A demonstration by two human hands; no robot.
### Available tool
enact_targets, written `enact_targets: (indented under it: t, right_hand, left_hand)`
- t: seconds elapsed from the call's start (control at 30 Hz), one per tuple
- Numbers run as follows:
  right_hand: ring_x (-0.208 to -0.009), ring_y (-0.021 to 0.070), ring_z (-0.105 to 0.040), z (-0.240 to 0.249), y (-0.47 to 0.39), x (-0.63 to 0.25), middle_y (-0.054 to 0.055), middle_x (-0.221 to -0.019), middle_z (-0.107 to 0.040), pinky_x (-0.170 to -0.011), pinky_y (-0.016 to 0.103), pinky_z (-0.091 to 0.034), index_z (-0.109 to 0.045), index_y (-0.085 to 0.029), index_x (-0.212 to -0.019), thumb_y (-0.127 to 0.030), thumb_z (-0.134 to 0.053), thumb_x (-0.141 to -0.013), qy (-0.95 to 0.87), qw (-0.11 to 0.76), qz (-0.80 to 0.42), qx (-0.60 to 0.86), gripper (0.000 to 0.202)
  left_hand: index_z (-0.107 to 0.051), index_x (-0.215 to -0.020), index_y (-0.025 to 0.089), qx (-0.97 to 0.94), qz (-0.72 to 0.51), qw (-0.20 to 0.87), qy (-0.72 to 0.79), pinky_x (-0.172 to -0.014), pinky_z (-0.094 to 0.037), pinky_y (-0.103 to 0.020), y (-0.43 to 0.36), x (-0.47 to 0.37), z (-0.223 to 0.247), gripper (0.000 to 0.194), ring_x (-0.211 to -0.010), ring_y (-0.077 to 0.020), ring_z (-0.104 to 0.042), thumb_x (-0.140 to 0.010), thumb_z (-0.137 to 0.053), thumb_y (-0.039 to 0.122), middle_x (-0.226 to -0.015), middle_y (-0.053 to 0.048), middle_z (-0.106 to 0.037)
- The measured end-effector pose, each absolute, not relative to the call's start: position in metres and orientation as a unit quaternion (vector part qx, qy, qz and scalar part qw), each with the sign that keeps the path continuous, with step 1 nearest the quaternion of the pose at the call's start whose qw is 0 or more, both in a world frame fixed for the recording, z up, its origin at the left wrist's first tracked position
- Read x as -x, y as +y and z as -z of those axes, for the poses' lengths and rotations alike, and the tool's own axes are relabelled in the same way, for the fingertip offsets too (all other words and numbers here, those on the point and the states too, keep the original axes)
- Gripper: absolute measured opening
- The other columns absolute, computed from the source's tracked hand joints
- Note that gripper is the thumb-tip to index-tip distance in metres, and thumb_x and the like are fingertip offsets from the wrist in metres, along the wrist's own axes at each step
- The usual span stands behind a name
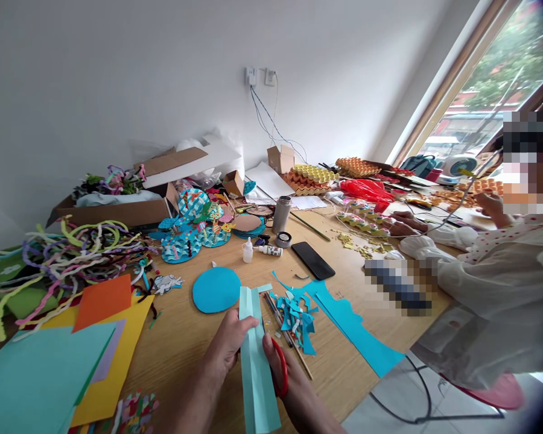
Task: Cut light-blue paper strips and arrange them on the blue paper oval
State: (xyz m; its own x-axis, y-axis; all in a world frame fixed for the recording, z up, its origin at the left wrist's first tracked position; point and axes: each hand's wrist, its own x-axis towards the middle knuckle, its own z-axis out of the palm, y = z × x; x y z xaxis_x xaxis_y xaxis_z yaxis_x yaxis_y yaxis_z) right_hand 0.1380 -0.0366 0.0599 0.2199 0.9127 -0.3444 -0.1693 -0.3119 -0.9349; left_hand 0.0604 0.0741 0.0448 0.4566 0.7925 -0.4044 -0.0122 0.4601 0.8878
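Observation:
My left hand (231,337) grips a long strip of light turquoise paper (256,374) with lengthwise folds, its thumb pressed on top. Red-handled scissors (282,367) are in my right hand (294,386), at the strip's right edge; their blades are mostly hidden by the hand and paper. Just beyond the strip lies a blue paper disc (216,290). Right of the strip sit a heap of blue paper scraps (301,319), a few thin sticks (302,358) and a larger blue offcut (362,334).
Coloured paper sheets (36,367) and fuzzy pipe cleaners (67,259) cover the left side. A black phone (313,260), glue bottle (271,250) and steel thermos (281,214) stand or lie mid-table. At right, a co-worker (493,289) handles painted egg-carton pieces (364,218).

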Motion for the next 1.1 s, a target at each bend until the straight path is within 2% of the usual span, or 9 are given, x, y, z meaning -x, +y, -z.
enact_targets:
  t: [0.13,0.33,0.77,0.9,1.1]
  right_hand:
    - [-0.056,0.0099,-0.033,-0.056,-0.037,-0.138,-0.004,-0.061,-0.037,-0.049,0.022,-0.028,-0.047,-0.019,-0.069,-0.079,-0.044,-0.074,-0.293,0.5,-0.54,0.61,0.06]
    - [-0.054,0.0111,-0.037,-0.065,-0.035,-0.14,-0.002,-0.062,-0.042,-0.046,0.022,-0.029,-0.049,-0.019,-0.068,-0.079,-0.042,-0.075,-0.302,0.503,-0.548,0.595,0.061]
    - [-0.045,0.01,-0.035,-0.063,-0.034,-0.142,-0.005,-0.05,-0.038,-0.042,0.022,-0.027,-0.041,-0.021,-0.062,-0.083,-0.038,-0.072,-0.31,0.488,-0.531,0.619,0.063]
    - [-0.05,0.0113,-0.037,-0.065,-0.035,-0.144,-0.003,-0.053,-0.041,-0.044,0.022,-0.029,-0.042,-0.021,-0.061,-0.084,-0.035,-0.072,-0.314,0.488,-0.526,0.622,0.064]
    - [-0.056,0.0118,-0.037,-0.068,-0.038,-0.143,-0.002,-0.06,-0.041,-0.047,0.022,-0.031,-0.048,-0.02,-0.066,-0.079,-0.044,-0.074,-0.3,0.489,-0.511,0.639,0.06]
  left_hand:
    - [-0.062,-0.082,0.013,-0.442,-0.272,0.729,0.446,-0.055,-0.045,-0.026,0.075,-0.06,-0.043,0.023,-0.061,-0.0168,-0.058,-0.061,-0.066,0.021,-0.066,-0.002,-0.064]
    - [-0.059,-0.074,0.015,-0.437,-0.267,0.73,0.453,-0.05,-0.041,-0.024,0.073,-0.061,-0.042,0.02,-0.053,-0.0143,-0.054,-0.059,-0.07,0.023,-0.058,0.002,-0.058]
    - [-0.057,-0.07,0.016,-0.421,-0.238,0.727,0.487,-0.049,-0.042,-0.025,0.074,-0.064,-0.04,0.021,-0.053,-0.0166,-0.057,-0.057,-0.072,0.021,-0.054,0.001,-0.059]
    - [-0.058,-0.071,0.015,-0.42,-0.242,0.728,0.484,-0.049,-0.043,-0.025,0.073,-0.064,-0.041,0.019,-0.053,-0.0163,-0.057,-0.058,-0.072,0.021,-0.055,0.001,-0.06]
    - [-0.06,-0.073,0.015,-0.423,-0.26,0.731,0.468,-0.05,-0.043,-0.024,0.072,-0.062,-0.045,0.021,-0.051,-0.0155,-0.056,-0.058,-0.073,0.023,-0.055,0.002,-0.06]
